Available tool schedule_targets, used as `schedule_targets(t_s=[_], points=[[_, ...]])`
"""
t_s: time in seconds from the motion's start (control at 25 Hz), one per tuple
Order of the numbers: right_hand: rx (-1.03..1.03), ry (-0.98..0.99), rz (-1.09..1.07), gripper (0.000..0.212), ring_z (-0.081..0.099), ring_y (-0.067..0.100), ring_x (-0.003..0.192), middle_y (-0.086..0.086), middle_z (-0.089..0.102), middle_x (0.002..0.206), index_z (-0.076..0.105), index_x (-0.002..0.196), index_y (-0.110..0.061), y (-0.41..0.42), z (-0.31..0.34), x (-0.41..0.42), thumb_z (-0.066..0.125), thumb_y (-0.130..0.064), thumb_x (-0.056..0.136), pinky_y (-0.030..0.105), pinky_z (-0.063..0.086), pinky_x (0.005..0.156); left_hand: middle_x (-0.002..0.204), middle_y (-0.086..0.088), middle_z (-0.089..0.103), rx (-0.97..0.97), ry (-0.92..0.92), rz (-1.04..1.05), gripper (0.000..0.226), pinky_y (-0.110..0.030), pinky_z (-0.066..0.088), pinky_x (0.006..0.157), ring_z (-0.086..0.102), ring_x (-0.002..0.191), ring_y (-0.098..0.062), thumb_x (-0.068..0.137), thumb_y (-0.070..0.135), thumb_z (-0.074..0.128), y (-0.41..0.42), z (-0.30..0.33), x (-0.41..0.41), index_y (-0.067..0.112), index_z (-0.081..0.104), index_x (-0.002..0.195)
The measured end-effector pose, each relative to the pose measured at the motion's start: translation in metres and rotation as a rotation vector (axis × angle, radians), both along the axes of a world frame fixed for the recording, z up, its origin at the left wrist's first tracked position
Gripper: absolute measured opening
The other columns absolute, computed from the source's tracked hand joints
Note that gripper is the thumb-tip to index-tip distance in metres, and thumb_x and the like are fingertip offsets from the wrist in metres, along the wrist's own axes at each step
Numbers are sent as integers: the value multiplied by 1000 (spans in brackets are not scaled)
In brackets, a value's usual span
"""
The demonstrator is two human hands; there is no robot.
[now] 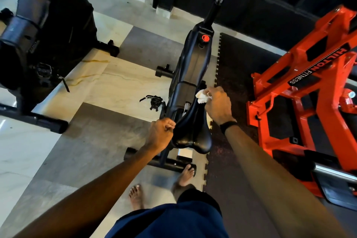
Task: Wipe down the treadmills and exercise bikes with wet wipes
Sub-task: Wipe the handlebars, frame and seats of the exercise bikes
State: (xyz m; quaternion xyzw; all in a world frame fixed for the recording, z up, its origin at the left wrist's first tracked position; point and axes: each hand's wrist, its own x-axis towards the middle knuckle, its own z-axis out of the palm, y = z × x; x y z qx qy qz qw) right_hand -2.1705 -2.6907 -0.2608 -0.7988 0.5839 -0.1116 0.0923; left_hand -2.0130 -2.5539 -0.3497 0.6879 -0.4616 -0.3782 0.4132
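Head view shows the right hand (217, 105) pinching a white wipe (202, 97) on the black bike seat (193, 131). Left hand (161, 134) grips the seat's left edge, fingers curled.

glossy black saddle (193, 137), crumpled (white) wipe (202, 97)

A black exercise bike (190, 75) stands on pale marble floor (108, 81), its saddle (193, 135) nearest the person. The right hand (217, 106) pinches a crumpled white wet wipe (202, 97) against the saddle's nose; a dark band (228, 126) circles that wrist. The left hand (161, 136) grips the saddle's left edge, fingers curled. Bare feet (138, 195) stand behind the bike's rear base bar (170, 164). To the right, on a dark rubber mat (237, 75), sits an orange machine (309, 91) — lettered "HILTON FITNESS". A second black bike (44, 31) stands far left.
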Motion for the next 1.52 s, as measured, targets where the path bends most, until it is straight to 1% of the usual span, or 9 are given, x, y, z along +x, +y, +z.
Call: schedule_targets(t_s=[0.12, 0.28, 0.44, 0.56, 0.72, 0.92, 1.12, 1.44, 1.52], points=[[57, 33, 67, 39, 62, 36, 98, 12, 62, 112, 70, 104, -11, 14, -26, 0, 59, 9, 73, 38, 49, 85, 85, -3, 75, -26, -20, 16, 18, -25, 60, 74, 69, 73, -8, 81, -4, 70, 0, -2, 0, 8, 75, 93], [-39, 41, 205, 40, 60, 33, 96, 10, 64, 102, 69, 100, -8, 72, -54, -16, 66, 9, 63, 41, 52, 87, 87, 1, 75, -4, -35, 35, 29, -6, 52, 68, 66, 69, 3, 73, 11, 87, -2, -6, -4, 8, 76, 99], [7, 79, 292, 36, 59, 26, 99, 6, 64, 106, 69, 104, -11, 113, -61, -39, 69, -3, 69, 40, 55, 87, 91, -8, 76, 49, -15, 7, 36, -14, 55, 70, 67, 69, -4, 71, 11, 88, -7, -7, -4, 7, 75, 104], [155, -80, 304, 18, 59, 15, 75, -4, 61, 87, 70, 81, -15, 125, -54, -40, 53, -14, 78, 29, 50, 67, 96, -17, 74, 176, -33, -185, 51, -22, 55, 72, 64, 67, -8, 69, 9, 90, -26, 4, 11, 5, 71, 116], [393, -418, -6, 21, 61, -2, 58, -16, 65, 64, 70, 70, -17, 84, -23, -44, 68, 0, 82, 13, 44, 58, 104, -14, 69, 305, -224, -411, 64, -26, 53, 79, 65, 81, -17, 64, 15, 93, -48, 19, 15, 9, 67, 122], [96, -346, -6, 10, 64, 18, 85, 6, 71, 98, 71, 93, -7, -21, -18, -24, 67, -1, 85, 30, 53, 80, 100, -3, 55, 346, -310, -473, 49, -28, 47, 74, 58, 86, -15, 65, 16, 92, -56, 26, 12, 15, 64, 105], [55, -270, 116, 17, 63, 23, 79, 3, 67, 89, 64, 89, -10, -13, -51, -35, 68, 5, 83, 44, 53, 73, 93, -3, 56, 368, -297, -469, 48, -34, 54, 74, 59, 80, -15, 61, 13, 94, -59, 31, 11, 22, 54, 87], [197, -280, 288, 25, 59, 18, 91, -2, 61, 94, 64, 84, -10, 87, -65, -93, 64, 14, 78, 37, 54, 76, 93, 3, 45, 429, -304, -507, 49, -28, 48, 71, 54, 82, -15, 64, 9, 91, -64, 39, 9, 18, 54, 96], [172, -378, 186, 26, 58, 6, 88, -2, 60, 93, 64, 88, -9, 68, -56, -86, 63, 16, 79, 25, 52, 75, 90, 7, 38, 438, -314, -520, 51, -23, 42, 63, 51, 79, -12, 66, 9, 90, -64, 41, 8, 17, 54, 100]])
